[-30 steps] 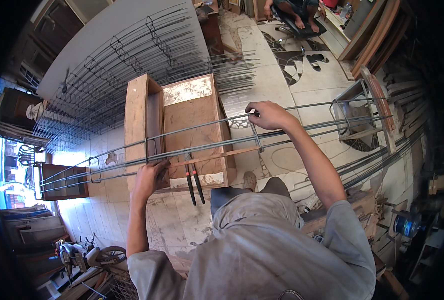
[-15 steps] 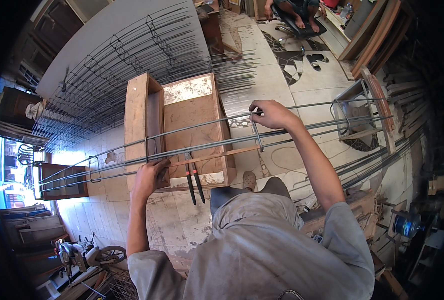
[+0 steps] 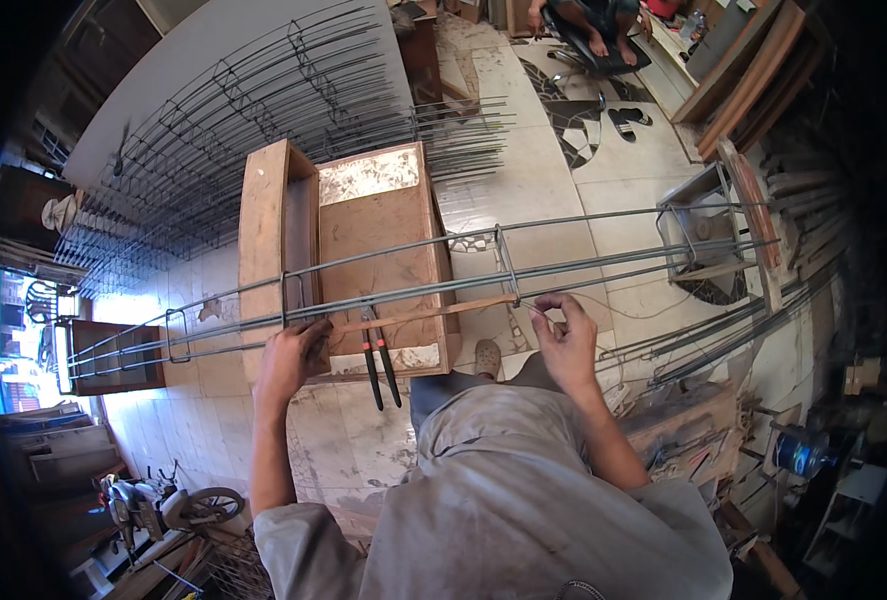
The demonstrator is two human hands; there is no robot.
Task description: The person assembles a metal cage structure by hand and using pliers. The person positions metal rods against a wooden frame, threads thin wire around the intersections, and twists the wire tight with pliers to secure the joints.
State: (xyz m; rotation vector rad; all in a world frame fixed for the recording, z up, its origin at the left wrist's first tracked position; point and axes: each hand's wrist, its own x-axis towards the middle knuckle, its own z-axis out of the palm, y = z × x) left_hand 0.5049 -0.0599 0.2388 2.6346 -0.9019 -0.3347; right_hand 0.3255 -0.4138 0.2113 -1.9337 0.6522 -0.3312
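Observation:
A long cage of steel reinforcing bars [image 3: 404, 285] with square stirrups runs across in front of me. My left hand [image 3: 296, 358] is closed at its lower bars, beside a stirrup [image 3: 284, 298]. The fingers grip the left end of a thin wooden strip [image 3: 434, 312]. My right hand [image 3: 568, 340] is just below the lower corner of another stirrup [image 3: 507, 265], near the strip's right end. Its fingertips are pinched together; what they hold is too thin to make out. Pincers with red and black handles [image 3: 376, 362] hang over the near edge of an open wooden box [image 3: 436, 210].
Bar cages and loose rods [image 3: 264, 130] lie at the far left. A wooden stand [image 3: 749, 215] bears the cage's right end; a box [image 3: 119, 355] stands under its left end. Another person [image 3: 604, 25] sits at the back. A motorcycle [image 3: 179, 505] is at lower left.
My right hand has let go of the upper bar and stirrup top and come down to the stirrup's lower corner. The left hand stays by the strip's left end.

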